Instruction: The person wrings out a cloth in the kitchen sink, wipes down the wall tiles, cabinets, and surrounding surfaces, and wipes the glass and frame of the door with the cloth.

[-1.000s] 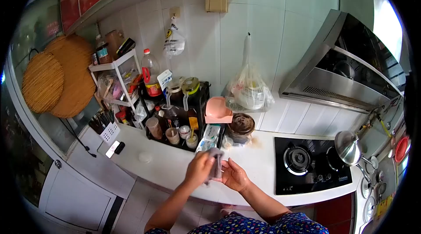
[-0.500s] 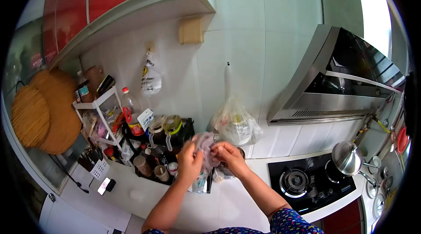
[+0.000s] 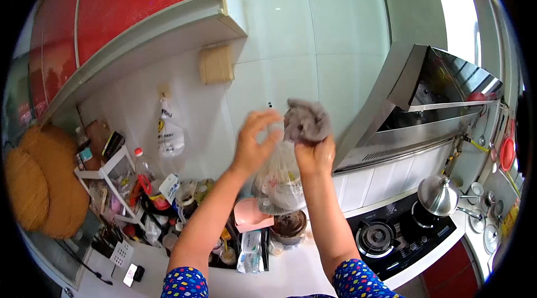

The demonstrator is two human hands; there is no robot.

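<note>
My right hand is raised before the tiled wall, its fingers wrapped round a crumpled grey-brown cloth. Just to the left of the cloth is my left hand, its fingers apart and slightly blurred, with nothing in it. Behind and below both hands a clear plastic bag hangs on the wall, partly hidden by my right forearm. Beneath the bag, a pink container and a dark brown-topped pot stand at the back of the counter.
A red cabinet hangs at upper left. The range hood juts out at right above the black gas stove, where a pot with a steel lid stands. A white rack and bottles are at left.
Both hands have risen from over the counter to in front of the wall. My left hand has come off the cloth, which stays in my right hand. The view has tilted up.
</note>
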